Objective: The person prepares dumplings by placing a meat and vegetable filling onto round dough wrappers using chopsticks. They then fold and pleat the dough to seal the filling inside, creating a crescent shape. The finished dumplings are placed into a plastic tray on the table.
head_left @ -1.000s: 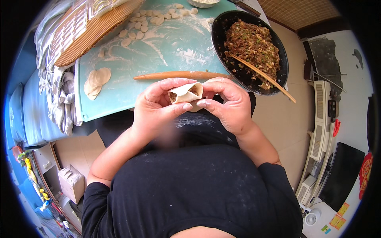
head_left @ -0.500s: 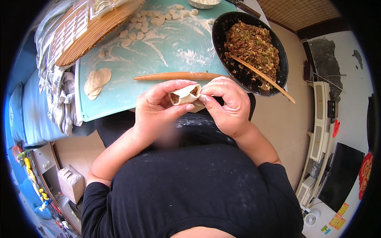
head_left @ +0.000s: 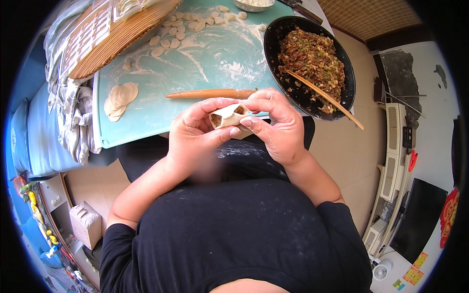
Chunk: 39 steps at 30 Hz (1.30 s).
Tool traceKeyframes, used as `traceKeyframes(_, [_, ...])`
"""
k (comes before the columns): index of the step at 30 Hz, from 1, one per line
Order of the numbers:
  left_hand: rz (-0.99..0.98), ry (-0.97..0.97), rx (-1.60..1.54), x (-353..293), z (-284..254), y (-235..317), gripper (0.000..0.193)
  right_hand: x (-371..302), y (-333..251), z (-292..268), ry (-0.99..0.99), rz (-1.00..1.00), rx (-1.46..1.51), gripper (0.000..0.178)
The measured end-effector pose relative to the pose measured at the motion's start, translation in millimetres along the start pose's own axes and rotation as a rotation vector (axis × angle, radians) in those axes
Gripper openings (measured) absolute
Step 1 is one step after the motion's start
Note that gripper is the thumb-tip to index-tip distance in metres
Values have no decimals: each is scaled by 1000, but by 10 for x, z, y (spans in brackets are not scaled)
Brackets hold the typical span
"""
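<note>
Between my two hands, in front of my body, is a dumpling (head_left: 227,116). Its white wrapper is pinched together at the middle, and brown filling shows in the gaps at both ends. My left hand (head_left: 194,128) is closed round the left end, thumb below and fingers above. The fingers of my right hand (head_left: 276,126) press on the right end, thumb underneath. Flour dusts my fingertips. Just beyond my hands a wooden rolling pin (head_left: 207,93) lies across the mat's near side.
The floured green mat (head_left: 161,115) carries stacked round wrappers (head_left: 117,102) on the left and several dough pieces (head_left: 195,22) farther back. At right, a black pan (head_left: 302,103) holds minced filling (head_left: 312,61) with chopsticks (head_left: 325,95). A slatted tray (head_left: 117,41) and a flour bowl (head_left: 253,4) are behind.
My right fingers have shifted left and in over the dumpling's right end, narrowing the opening there. My left hand keeps its hold almost unmoved.
</note>
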State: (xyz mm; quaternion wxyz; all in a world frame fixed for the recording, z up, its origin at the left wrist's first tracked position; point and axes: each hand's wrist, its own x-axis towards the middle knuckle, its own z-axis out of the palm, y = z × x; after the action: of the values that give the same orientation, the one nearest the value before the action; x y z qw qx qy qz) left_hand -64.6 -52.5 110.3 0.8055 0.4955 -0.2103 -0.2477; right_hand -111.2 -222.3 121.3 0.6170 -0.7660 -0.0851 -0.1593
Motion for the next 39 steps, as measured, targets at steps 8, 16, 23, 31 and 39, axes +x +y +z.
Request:
traceKeyframes(8, [-3, 24, -36, -3, 33, -5, 41, 9, -1, 73, 117, -159, -98, 12])
traceKeyframes(16, [-81, 28, -39, -25, 15, 4, 39, 38, -46, 52, 92, -307, -375, 18])
traceKeyframes(23, [-60, 2, -40, -11, 42, 26, 40, 50, -32, 36, -23, -184, -195, 22])
traceKeyframes(31, [-105, -23, 22, -12, 23, 25, 42, 44, -33, 20, 48, -326, -357, 14])
traceKeyframes(39, [-236, -10, 199, 30, -5, 112, 40, 91, -39, 22, -10, -310, -398, 15])
